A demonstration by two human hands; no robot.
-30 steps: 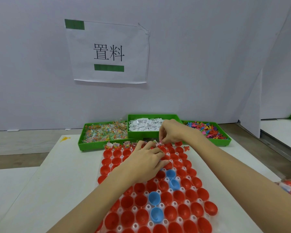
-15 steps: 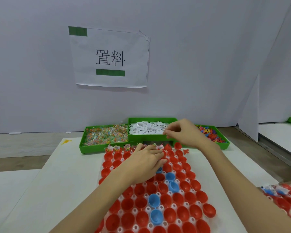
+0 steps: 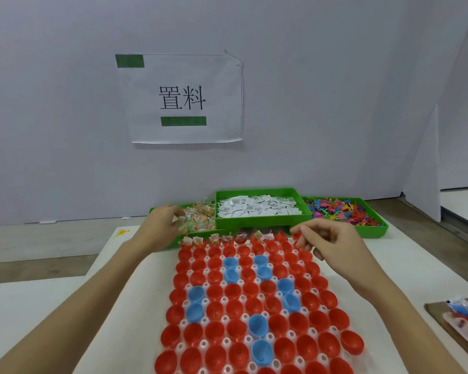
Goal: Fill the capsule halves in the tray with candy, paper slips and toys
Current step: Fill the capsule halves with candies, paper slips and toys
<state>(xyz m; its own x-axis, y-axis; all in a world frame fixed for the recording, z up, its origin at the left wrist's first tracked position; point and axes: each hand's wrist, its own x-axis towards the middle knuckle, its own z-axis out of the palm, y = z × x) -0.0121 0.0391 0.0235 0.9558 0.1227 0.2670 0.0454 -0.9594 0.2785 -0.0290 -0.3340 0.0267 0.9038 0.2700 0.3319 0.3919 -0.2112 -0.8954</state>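
One head-worn, wide-angle view, facing forward and slightly down over the tabletop [image 3: 52,306].

It looks from the person's own eye level toward 12 o'clock: the capsule tray [image 3: 254,306] lies close beneath at 6 o'clock, three green bins [image 3: 257,221] sit farther off, and a wall sign [image 3: 183,99] is farthest, above them. Both forearms enter from the lower corners. No second view overlaps it.

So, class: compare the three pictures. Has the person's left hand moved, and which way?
Yes. The left hand has left the capsule tray, where it rested before, and gone forward and left to the candy bin.
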